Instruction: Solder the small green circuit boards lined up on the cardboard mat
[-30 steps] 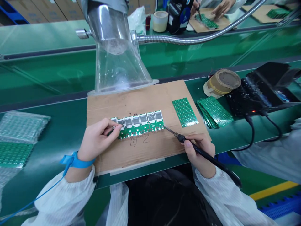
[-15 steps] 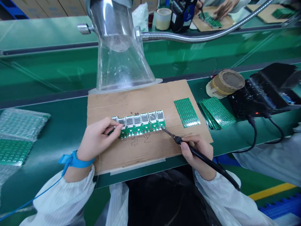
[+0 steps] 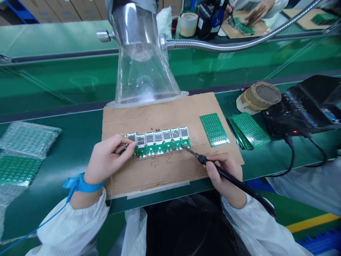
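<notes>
A row of joined green circuit boards point(image 3: 162, 146) with white-framed dark rectangles lies on a cardboard sheet point(image 3: 160, 177). Over the row's left end, my left hand point(image 3: 110, 153) is closed, thumb and forefinger pinched on what looks like thin solder wire; most of it is too fine to follow. A blue strap rings that wrist. My right hand point(image 3: 225, 176) grips a black-handled soldering iron point(image 3: 204, 160), its tip at the row's lower right end. To the right, a separate perforated green board point(image 3: 214, 129) rests on the cardboard.
A clear fume hood point(image 3: 146, 81) stands behind the cardboard. At right are stacked green boards point(image 3: 250, 131), a tape roll point(image 3: 258, 97) and a black device point(image 3: 290, 113) with cables. Wrapped boards point(image 3: 29, 140) lie left. Across the bench, a co-worker's hand point(image 3: 259, 12) is near other boards.
My left hand has shifted slightly left along the board row, uncovering more of its left end. The iron tip stays near the right end. The whole view has shifted a little.
</notes>
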The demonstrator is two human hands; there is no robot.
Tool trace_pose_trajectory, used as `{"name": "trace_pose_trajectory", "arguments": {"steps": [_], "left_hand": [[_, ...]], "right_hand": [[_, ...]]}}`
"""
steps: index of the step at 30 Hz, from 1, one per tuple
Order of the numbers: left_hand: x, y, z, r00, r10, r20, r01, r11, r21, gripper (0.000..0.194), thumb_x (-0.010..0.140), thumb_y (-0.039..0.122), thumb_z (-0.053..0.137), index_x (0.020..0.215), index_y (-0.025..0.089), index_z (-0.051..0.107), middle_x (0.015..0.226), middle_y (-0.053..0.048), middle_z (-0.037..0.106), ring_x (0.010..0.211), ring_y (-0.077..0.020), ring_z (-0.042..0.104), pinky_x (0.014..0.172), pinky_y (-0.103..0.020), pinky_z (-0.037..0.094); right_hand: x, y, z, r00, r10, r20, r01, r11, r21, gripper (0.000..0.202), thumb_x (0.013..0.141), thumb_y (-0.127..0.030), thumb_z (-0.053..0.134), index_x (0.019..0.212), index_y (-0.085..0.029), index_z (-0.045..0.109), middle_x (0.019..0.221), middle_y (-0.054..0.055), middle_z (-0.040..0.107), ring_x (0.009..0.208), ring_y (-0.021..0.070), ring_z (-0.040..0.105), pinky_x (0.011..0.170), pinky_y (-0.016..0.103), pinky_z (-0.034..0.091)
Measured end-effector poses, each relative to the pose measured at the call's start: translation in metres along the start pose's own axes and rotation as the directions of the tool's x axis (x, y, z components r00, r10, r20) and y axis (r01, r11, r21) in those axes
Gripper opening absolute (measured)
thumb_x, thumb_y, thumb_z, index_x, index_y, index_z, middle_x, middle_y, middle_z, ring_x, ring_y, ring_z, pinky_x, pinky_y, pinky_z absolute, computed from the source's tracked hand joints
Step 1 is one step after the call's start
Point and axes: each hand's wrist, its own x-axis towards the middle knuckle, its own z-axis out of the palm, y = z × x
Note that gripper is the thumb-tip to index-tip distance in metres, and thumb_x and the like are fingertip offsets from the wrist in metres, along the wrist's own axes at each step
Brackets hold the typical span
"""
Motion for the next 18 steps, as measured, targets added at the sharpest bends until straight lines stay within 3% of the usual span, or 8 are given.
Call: {"name": "trace_pose_trajectory", "arguments": {"steps": [12,18], "left_hand": [[0.0043,0.0056,-0.0018,0.996,0.014,0.088,-0.015,1.000,0.008,0.020,0.101,0.030,0.067,0.084,0.022,0.069,0.057,0.008,0.036,0.049,-0.0102,0.044,0.051,-0.025,0.034],[0.0019,0.0020,-0.0049,0.998,0.032,0.051,-0.033,0.999,0.009,0.015,0.101,0.027,0.070,0.087,0.022,0.068,0.059,0.009,0.036,0.050,-0.0091,0.045,0.052,-0.024,0.034]], "right_hand": [[0.0034,-0.0050,0.0008,0.998,-0.052,0.045,0.054,0.997,-0.062,0.006,0.099,-0.030,0.072,0.098,-0.027,0.067,0.085,0.002,0.080,0.069,0.0198,0.079,0.059,0.029,0.064],[0.0044,-0.0060,0.0010,0.999,-0.038,0.010,0.039,0.998,-0.043,0.007,0.100,-0.033,0.071,0.099,-0.027,0.068,0.083,0.002,0.079,0.069,0.0205,0.079,0.059,0.031,0.063]]}}
